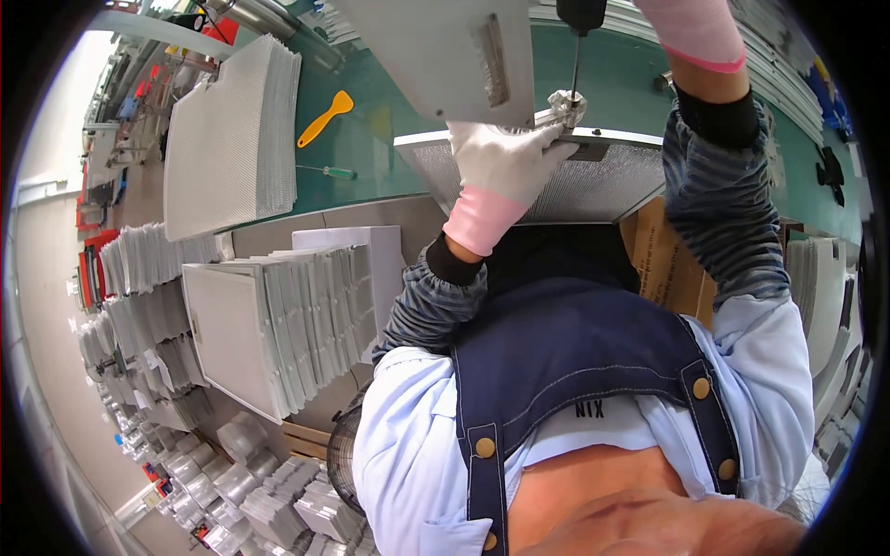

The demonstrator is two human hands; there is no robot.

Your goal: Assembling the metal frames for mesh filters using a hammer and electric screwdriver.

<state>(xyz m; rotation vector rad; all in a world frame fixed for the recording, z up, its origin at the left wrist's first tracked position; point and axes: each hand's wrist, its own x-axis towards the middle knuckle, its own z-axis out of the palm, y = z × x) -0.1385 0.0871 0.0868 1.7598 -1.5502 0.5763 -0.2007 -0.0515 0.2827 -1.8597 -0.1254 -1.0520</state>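
My left hand [505, 162], in a white glove with a pink cuff, is closed at the upper edge of a framed metal mesh filter panel [593, 190]. Its thumb lies beside a dark latch piece [589, 148] on the frame. Just beyond the fingertips is a small metal fixture [563, 109]. A black screwdriver-like tool [581, 13] points its long thin bit down at this fixture. My right hand [691, 26] reaches up past the tool, its pink-cuffed glove cut off by the top edge. The right fingers are out of sight.
A large grey metal plate [436, 56] rises over the green bench [380, 176]. Left of it lie a yellow scraper [324, 119], a green-handled screwdriver [338, 172] and a stack of mesh sheets [232, 139]. More filter panels [278, 324] stand lower left; a cardboard box [669, 259] is beneath.
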